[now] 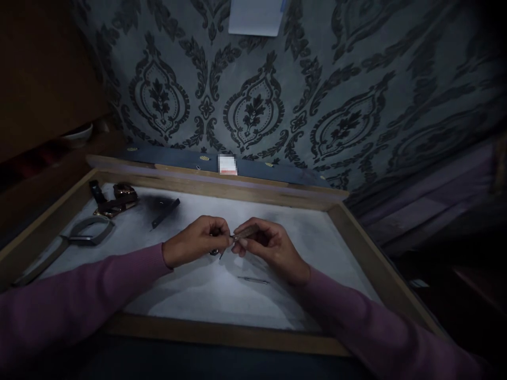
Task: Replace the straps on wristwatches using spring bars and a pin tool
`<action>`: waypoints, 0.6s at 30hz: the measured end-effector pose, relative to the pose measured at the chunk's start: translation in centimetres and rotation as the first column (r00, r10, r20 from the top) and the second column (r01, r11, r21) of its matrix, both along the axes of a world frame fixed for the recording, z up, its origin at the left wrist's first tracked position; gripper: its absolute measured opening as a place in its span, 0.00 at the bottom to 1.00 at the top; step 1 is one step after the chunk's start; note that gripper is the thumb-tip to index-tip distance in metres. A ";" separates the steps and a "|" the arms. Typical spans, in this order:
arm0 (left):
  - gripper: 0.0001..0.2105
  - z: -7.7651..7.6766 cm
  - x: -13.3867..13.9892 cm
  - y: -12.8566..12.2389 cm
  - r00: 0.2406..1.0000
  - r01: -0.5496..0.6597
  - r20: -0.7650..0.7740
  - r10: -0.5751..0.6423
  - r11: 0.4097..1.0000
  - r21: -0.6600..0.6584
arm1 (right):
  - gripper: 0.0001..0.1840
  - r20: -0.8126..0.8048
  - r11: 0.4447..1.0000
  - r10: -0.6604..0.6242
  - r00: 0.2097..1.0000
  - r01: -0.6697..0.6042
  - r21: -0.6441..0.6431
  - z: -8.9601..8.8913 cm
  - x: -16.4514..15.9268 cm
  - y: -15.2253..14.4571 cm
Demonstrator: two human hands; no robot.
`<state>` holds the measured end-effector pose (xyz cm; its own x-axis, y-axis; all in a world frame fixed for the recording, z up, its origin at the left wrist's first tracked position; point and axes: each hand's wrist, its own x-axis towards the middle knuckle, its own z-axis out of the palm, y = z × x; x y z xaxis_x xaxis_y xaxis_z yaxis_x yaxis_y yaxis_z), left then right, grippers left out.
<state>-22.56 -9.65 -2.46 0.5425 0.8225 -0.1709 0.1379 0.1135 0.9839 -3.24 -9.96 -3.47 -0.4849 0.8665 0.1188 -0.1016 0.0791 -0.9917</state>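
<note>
My left hand [204,237] is closed on a small wristwatch. Its shiny round case [214,252] peeks out below the fingers; most of it is hidden. Between thumb and fingers, my right hand [273,245] pinches a brown watch strap [248,231]. The fingertips of both hands meet where strap and watch come together. A thin dark piece [222,253] sticks down beside the left fingertips; I cannot tell what it is. Just below my right hand, a slim metal tool [253,279] lies on the white surface [190,295].
A raised wooden frame [222,333] borders the white surface. At its left lie dark watches [119,203], a grey-banded watch [91,232] and a loose dark strap [165,213]. Behind the far rim stands a small white box [227,164], before a patterned wall [253,111].
</note>
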 end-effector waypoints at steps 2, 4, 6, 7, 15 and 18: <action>0.08 0.1 -0.1 0.0 1.000 0.003 -0.009 -0.003 1.000 0.016 | 0.10 0.000 1.000 0.001 1.000 -0.001 0.008 0.1 0.0 0.0; 0.08 0.2 -0.1 0.0 1.000 0.009 -0.005 -0.009 1.000 0.027 | 0.10 -0.004 1.000 -0.001 1.000 0.001 0.007 0.1 0.0 0.0; 0.08 0.3 -0.2 -0.1 1.000 0.012 0.004 -0.012 0.999 0.034 | 0.10 -0.014 1.000 -0.002 1.000 0.002 0.003 0.2 0.0 0.0; 0.08 0.4 -0.2 -0.1 1.000 0.011 0.005 -0.012 0.999 0.039 | 0.10 -0.017 1.000 -0.003 1.000 0.003 -0.002 0.2 0.0 0.0; 0.12 0.4 -0.1 -0.1 1.000 0.014 0.019 -0.015 0.999 0.043 | 0.10 -0.027 1.000 -0.017 1.000 0.017 -0.007 0.2 0.0 -0.1; 0.13 0.5 -0.2 -0.1 0.999 0.020 0.029 -0.021 0.998 0.056 | 0.10 -0.037 1.000 -0.022 0.999 0.021 -0.007 0.2 0.0 -0.2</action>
